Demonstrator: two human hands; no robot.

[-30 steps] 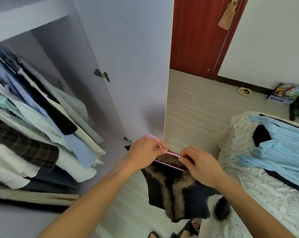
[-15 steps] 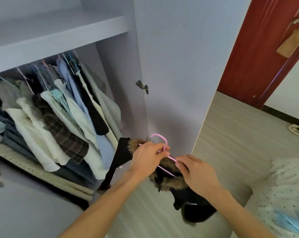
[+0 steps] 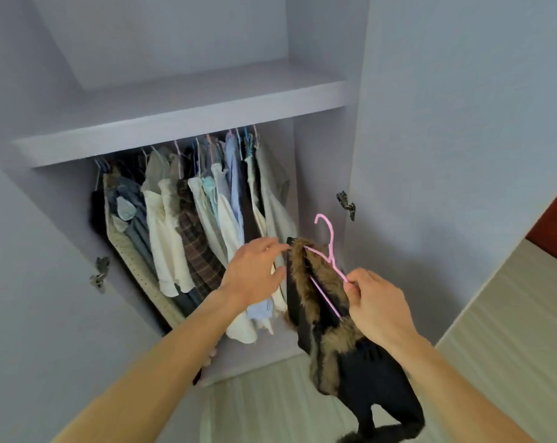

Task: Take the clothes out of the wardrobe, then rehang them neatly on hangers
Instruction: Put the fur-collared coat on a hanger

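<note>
A black garment with a brown fur trim (image 3: 326, 314) hangs on a pink hanger (image 3: 330, 251) in front of the open wardrobe. My right hand (image 3: 377, 306) pinches the hanger's right arm and carries the garment's weight. My left hand (image 3: 256, 270) reaches toward the garment's upper left corner, its straight fingertips touching the black edge. The hanger's hook points up and left, free of the rail. Several shirts and jackets (image 3: 191, 225) hang packed on the rail inside the wardrobe, to the left of the garment.
A wide shelf (image 3: 181, 119) runs above the rail. An open wardrobe door (image 3: 462, 155) stands on the right, another door panel (image 3: 41, 298) on the left, each with metal hinges. Pale wooden floor (image 3: 264, 410) lies below, and a red door edge (image 3: 555, 225) shows far right.
The view has swung from the bed and floor up to the wardrobe. My left hand let go of the hanger and moved to the garment's corner. The hanger now stands upright in my right hand.
</note>
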